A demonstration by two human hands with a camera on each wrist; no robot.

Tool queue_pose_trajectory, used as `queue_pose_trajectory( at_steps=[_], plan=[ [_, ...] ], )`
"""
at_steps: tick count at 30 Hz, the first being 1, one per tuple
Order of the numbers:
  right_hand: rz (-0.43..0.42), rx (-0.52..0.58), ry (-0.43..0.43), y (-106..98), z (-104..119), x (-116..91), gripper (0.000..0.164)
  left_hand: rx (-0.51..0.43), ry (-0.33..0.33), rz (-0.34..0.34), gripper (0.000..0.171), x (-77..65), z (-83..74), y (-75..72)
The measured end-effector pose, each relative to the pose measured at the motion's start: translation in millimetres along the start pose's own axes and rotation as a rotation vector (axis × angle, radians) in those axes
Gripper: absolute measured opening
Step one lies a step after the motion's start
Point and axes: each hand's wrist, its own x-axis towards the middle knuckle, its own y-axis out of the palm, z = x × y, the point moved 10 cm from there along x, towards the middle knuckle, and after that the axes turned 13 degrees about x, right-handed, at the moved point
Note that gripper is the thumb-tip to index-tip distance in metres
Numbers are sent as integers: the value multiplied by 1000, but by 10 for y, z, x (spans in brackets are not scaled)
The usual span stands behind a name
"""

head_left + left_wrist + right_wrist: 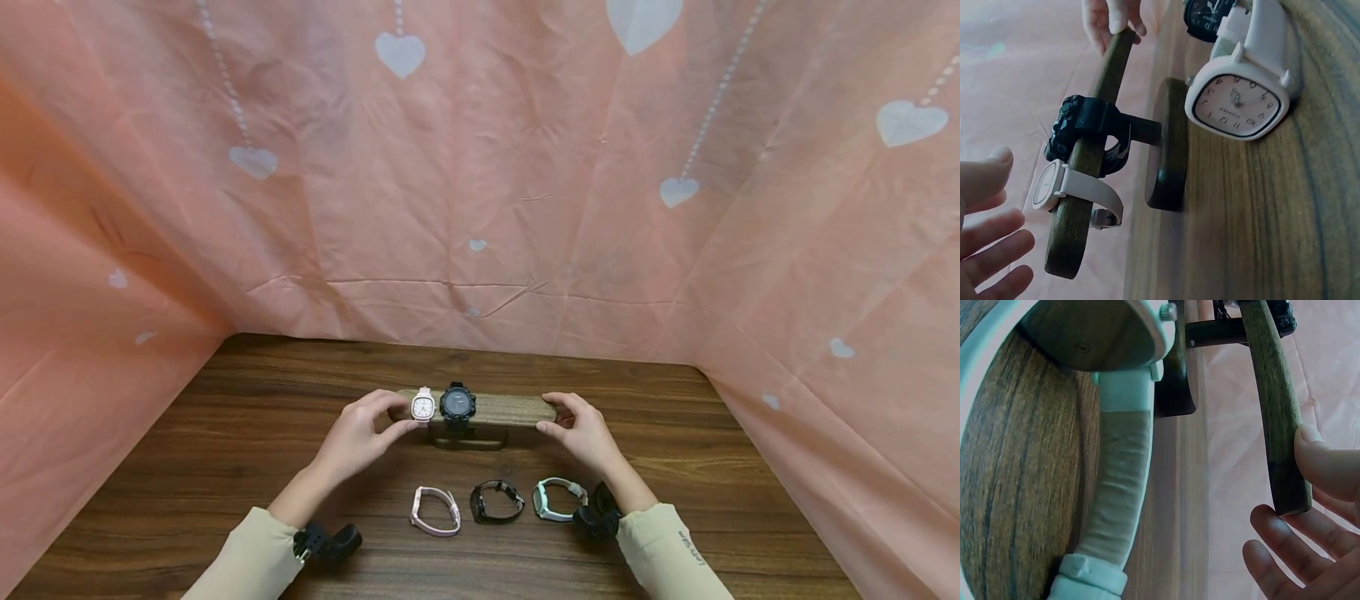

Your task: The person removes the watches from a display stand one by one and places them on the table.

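Note:
A wooden T-shaped watch stand (517,409) holds a pale pink square-faced watch (423,407) at its left end and a chunky black watch (457,403) beside it. My left hand (358,435) is at the bar's left end, near the pink watch. In the left wrist view its fingers (999,250) spread loosely, apart from the bar. At the opposite end, my right hand (589,435) pinches the bar between thumb (1325,469) and fingers, as the right wrist view shows. The stand's base (1169,150) stands on the table.
Three watches lie on the wooden table (187,500) in front of the stand: a pale pink one (416,505), a black one (477,505) and a mint green one (539,502). Pink curtains (480,167) with white hearts enclose the table's back and sides.

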Motion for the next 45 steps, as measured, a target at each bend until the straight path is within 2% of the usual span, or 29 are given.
queue_pose_trajectory(
  at_steps=[6, 11, 23, 34, 45],
  plan=[
    [0, 14, 4, -6, 4, -6, 42, 96, 7, 15, 31, 68, -16, 55],
    [-4, 8, 7, -19, -8, -17, 42, 162, 17, 85, 41, 124, -37, 160],
    [-4, 11, 24, -22, -16, -38, 43, 218, 31, 251, 56, 203, 1, 420],
    [-7, 35, 17, -12, 17, -47, 43, 275, 61, 342, 69, 219, -19, 572],
    [-11, 57, 7, 14, 29, -62, 43, 298, 73, 394, 64, 239, 5, 671]
  ],
)
